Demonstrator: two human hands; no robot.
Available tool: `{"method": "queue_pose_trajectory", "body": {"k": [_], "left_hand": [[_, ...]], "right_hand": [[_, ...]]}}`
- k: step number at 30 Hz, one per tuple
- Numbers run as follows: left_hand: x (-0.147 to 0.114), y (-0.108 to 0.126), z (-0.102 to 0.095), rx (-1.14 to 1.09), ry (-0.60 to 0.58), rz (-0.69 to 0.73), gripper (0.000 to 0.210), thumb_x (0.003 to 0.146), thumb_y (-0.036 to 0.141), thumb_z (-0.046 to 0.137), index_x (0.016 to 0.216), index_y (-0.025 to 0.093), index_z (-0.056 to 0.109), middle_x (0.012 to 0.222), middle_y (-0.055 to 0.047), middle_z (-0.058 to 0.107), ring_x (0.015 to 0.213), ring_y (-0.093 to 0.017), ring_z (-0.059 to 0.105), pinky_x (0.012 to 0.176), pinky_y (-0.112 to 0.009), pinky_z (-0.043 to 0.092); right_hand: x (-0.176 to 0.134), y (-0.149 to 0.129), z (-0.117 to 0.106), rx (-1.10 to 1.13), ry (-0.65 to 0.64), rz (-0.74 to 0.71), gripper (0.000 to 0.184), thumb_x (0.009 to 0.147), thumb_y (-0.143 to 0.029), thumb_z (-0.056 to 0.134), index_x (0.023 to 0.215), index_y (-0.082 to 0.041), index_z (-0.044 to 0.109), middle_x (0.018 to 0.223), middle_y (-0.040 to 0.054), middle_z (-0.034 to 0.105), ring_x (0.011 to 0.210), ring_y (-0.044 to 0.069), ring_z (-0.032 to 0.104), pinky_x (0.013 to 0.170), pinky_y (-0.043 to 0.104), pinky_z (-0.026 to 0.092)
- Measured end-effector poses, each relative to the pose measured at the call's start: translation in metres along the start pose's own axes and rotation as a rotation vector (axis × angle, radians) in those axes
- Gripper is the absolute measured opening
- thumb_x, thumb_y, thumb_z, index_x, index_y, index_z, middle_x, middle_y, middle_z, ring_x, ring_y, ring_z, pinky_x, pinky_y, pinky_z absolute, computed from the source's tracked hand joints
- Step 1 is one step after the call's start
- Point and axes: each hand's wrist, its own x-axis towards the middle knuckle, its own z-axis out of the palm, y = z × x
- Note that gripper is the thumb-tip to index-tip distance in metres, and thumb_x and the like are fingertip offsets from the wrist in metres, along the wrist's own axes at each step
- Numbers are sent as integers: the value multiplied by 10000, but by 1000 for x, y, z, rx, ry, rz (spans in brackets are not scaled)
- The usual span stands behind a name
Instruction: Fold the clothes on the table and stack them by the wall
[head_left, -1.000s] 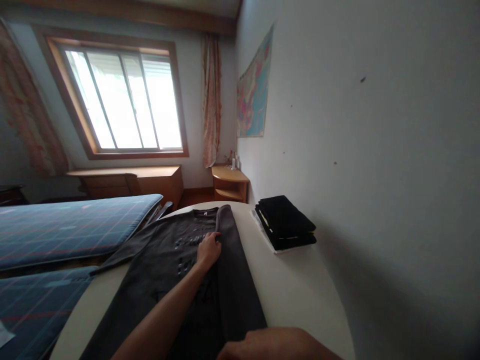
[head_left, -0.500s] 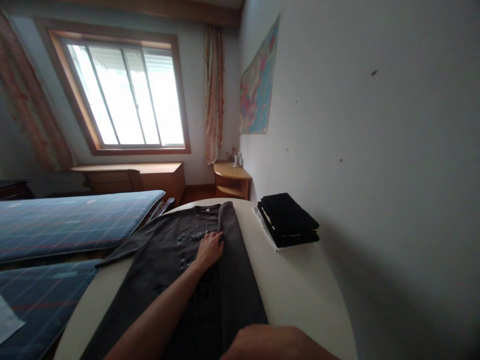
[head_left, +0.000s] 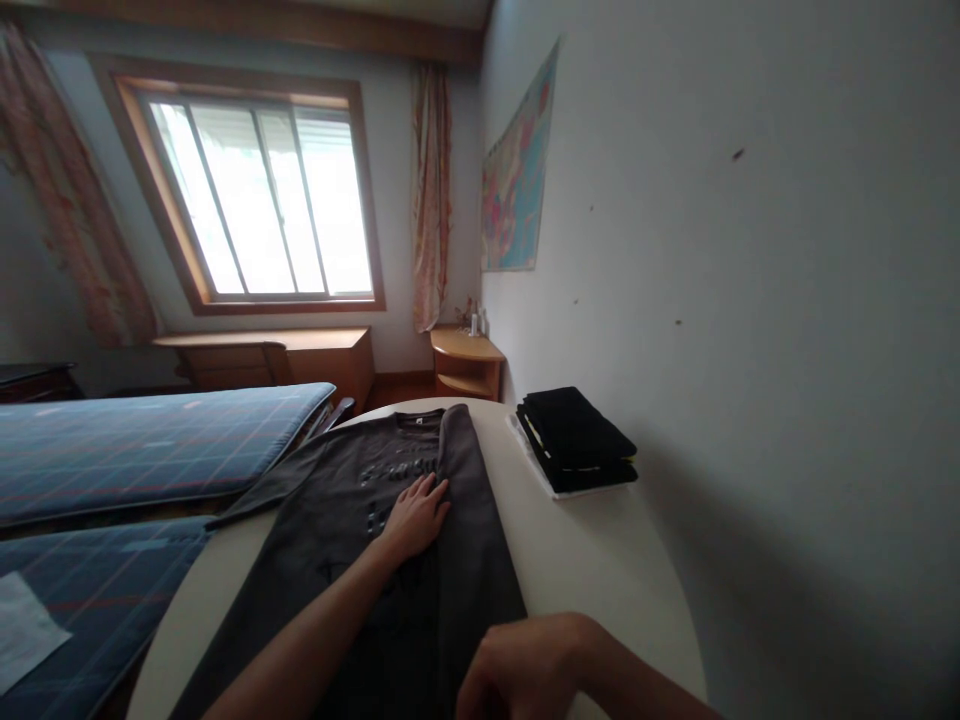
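A dark grey long-sleeved shirt [head_left: 300,560] with raised black lettering lies spread on a round cream table [head_left: 600,560]. Its right side is folded inward in a long strip, while the left sleeve reaches out over the table's left edge. My left hand [head_left: 415,517] rests flat on the chest lettering beside the fold, fingers extended. Lower down, my right hand [head_left: 525,660] is at the folded right edge with its fingers curled downward. Its fingertips are hidden, and I cannot see what they hold, if anything.
A stack of folded black clothes [head_left: 577,440] lies on a white sheet at the table's right, near the wall [head_left: 787,420]. Blue plaid mattresses [head_left: 150,450] are to the left, with a white paper [head_left: 26,630] on the nearer one. A desk [head_left: 322,355] stands beneath the window.
My left hand has slid slightly down the shirt and its fingers have spread flatter. My right hand has come a little further up into view. The view has shifted slightly.
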Motion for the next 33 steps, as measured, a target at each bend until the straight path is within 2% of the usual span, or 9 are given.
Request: {"method": "queue_pose_trajectory", "body": {"k": [1, 3, 6, 8, 11, 18, 24, 30, 33], "left_hand": [[0, 1, 0, 5, 4, -1, 471, 986, 354, 454, 1439, 238, 508, 1539, -101, 437, 1436, -303, 362, 1159, -448, 314], [-1, 4, 1, 15, 14, -3, 464, 983, 319, 450, 1432, 221, 513, 1535, -111, 439, 1433, -307, 366, 1158, -454, 317], [-3, 8, -2, 30, 35, 12, 448, 974, 281, 450, 1408, 201, 535, 1549, -126, 411, 1429, -310, 368, 1153, -456, 325], [-2, 11, -7, 40, 44, 56, 436, 957, 253, 478, 1385, 209, 555, 1559, -113, 393, 1424, -294, 371, 1151, -432, 331], [8, 16, -17, 59, 30, 161, 423, 947, 207, 502, 1359, 271, 571, 1498, -62, 477, 1375, -251, 434, 1130, -375, 356], [58, 44, -19, 168, -37, 218, 552, 961, 84, 428, 1445, 345, 473, 1277, -128, 601, 1099, -291, 638, 882, -410, 519], [87, 60, -1, 253, -50, 201, 334, 999, 213, 488, 1310, 205, 609, 1105, -187, 631, 967, -297, 680, 814, -443, 538], [105, 69, 8, 303, -45, 245, 364, 960, 369, 618, 1262, 170, 575, 1257, -87, 599, 1051, -229, 628, 879, -439, 557], [111, 83, 13, 308, -27, 267, 310, 967, 323, 612, 1221, 144, 601, 1195, -117, 626, 1014, -237, 648, 849, -425, 559]], "right_hand": [[-2, -1, -2, 23, 36, 21, 363, 775, -191, 717, 1137, -218, 723, 838, -46, 711, 691, 109, 639, 587, 138, 431], [-7, 0, -6, -27, 270, 124, 273, 809, -279, 703, 1078, -240, 725, 838, -39, 718, 716, 129, 653, 609, 168, 438], [-12, 9, -15, -237, 732, 459, 184, 874, -317, 626, 1016, -222, 695, 901, 26, 738, 810, 189, 682, 688, 244, 449], [-14, 19, -22, -311, 862, 689, 201, 917, -315, 565, 1034, -194, 676, 957, 87, 740, 888, 238, 695, 740, 298, 461], [-14, 34, -31, -312, 837, 861, 271, 946, -371, 529, 1008, -162, 689, 998, 148, 738, 953, 296, 700, 765, 356, 479], [-11, 40, -27, -280, 816, 831, 282, 927, -389, 549, 951, -165, 719, 991, 134, 749, 952, 308, 704, 755, 367, 492], [-12, 38, -21, -242, 813, 826, 265, 918, -380, 569, 942, -166, 725, 976, 124, 753, 924, 293, 709, 748, 349, 487], [-23, 39, -26, -193, 784, 841, 239, 902, -392, 597, 910, -196, 735, 970, 96, 761, 946, 281, 708, 744, 324, 474], [-36, 40, -29, -193, 757, 868, 235, 900, -390, 600, 906, -199, 737, 972, 97, 762, 950, 281, 708, 737, 319, 465]]}}
